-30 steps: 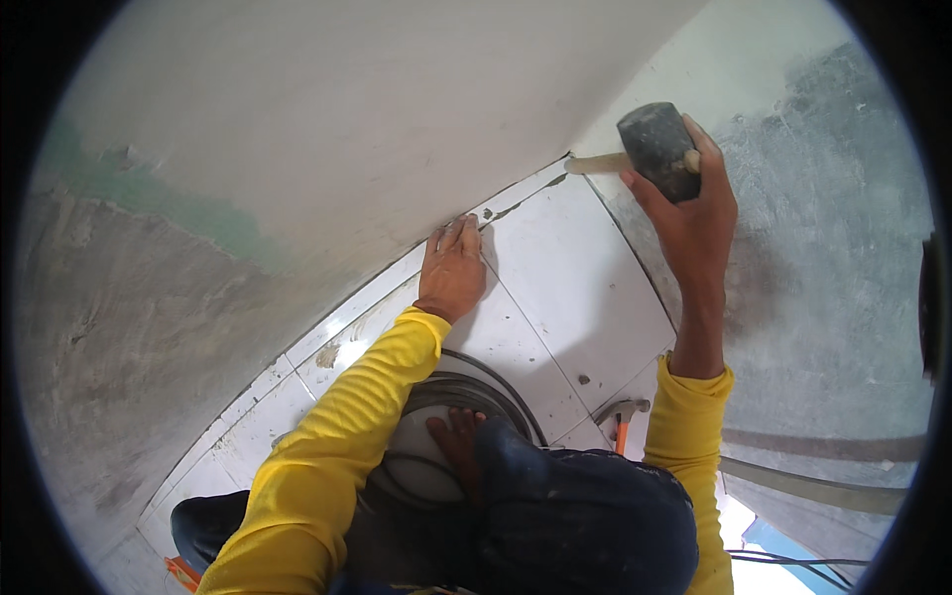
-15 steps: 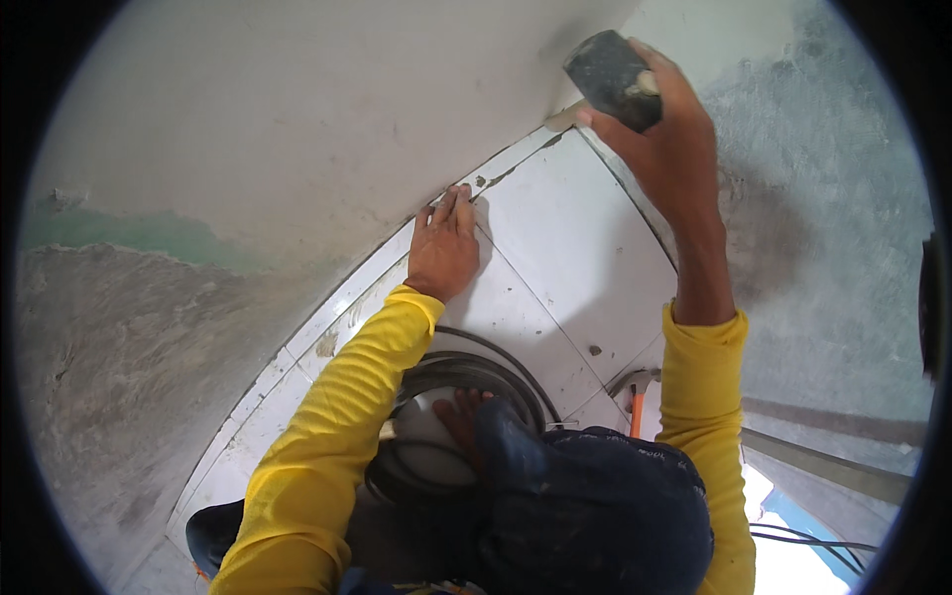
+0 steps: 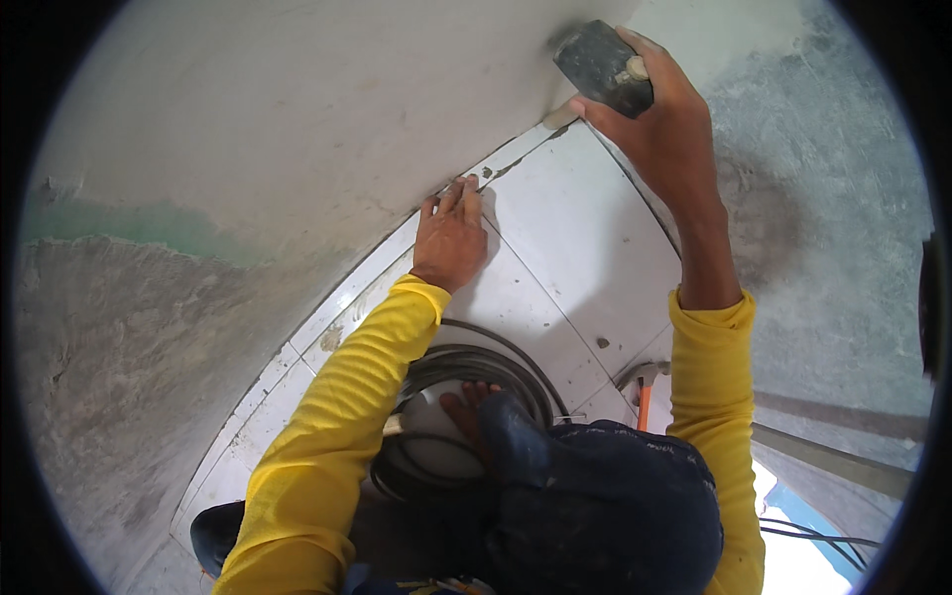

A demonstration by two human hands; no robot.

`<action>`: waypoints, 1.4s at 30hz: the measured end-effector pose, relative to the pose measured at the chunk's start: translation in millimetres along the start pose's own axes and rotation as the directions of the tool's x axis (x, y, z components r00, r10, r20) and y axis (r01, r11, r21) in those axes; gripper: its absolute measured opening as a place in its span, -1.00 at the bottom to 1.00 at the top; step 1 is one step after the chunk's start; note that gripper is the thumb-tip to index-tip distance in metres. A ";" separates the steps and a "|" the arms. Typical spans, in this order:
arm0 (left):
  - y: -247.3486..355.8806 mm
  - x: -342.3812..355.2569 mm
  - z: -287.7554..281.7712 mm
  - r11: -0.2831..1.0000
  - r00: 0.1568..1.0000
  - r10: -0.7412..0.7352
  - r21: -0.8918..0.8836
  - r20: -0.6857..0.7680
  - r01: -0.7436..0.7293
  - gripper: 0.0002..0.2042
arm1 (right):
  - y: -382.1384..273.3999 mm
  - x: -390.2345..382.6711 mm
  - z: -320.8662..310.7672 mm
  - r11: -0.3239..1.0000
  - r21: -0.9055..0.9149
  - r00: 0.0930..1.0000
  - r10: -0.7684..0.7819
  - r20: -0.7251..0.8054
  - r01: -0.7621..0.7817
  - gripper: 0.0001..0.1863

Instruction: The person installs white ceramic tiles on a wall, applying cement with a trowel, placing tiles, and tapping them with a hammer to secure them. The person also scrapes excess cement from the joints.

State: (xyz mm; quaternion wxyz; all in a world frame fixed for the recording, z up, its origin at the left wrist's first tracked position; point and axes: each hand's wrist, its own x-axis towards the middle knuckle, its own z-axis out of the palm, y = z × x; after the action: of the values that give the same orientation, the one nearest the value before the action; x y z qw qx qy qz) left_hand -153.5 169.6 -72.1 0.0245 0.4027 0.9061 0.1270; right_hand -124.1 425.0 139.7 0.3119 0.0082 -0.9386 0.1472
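Observation:
My right hand point(image 3: 662, 124), raised at the far corner, is closed round the black head of a mallet point(image 3: 598, 67). A pale spot like a handle end shows on the head, and a beige piece point(image 3: 563, 116) shows below it; whether that is the handle I cannot tell. My left hand point(image 3: 451, 236) lies palm down with fingers stretched out. Its fingertips press on the narrow white skirting tile strip point(image 3: 342, 299) along the foot of the left wall.
White floor tiles point(image 3: 580, 223) with dark joints and mortar crumbs reach the far corner. A coil of black hose point(image 3: 496, 355) surrounds my foot. Beside my right sleeve lies a hammer with an orange handle point(image 3: 644, 405). Plastered walls point(image 3: 268, 109) rise on both sides.
The view has shifted slightly. My right hand and the mallet are a little higher and further left in the picture. My left hand stays against the skirting strip.

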 end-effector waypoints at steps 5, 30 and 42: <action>-1.0 0.6 2.0 1.000 0.999 0.011 0.010 -0.047 -0.010 -0.29 | -3.7 -1.4 -3.1 0.991 0.122 0.998 0.053 0.039 -0.058 -0.19; 37.6 64.1 2.5 0.991 0.997 -0.060 -0.125 -0.040 0.055 -0.37 | 1.7 2.2 -20.3 0.991 0.124 0.998 0.035 0.052 -0.041 -0.16; 32.8 71.1 -1.5 0.992 0.996 -0.063 -0.103 0.064 0.069 -0.32 | -8.1 -0.1 -7.6 0.973 0.205 0.993 0.089 0.080 -0.104 -0.19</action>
State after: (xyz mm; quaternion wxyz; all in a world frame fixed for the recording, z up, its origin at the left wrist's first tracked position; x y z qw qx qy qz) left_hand -177.9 242.7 -58.3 0.0772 0.3742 0.9099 0.1613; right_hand -118.7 419.4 147.7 0.2687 0.0005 -0.9275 0.2598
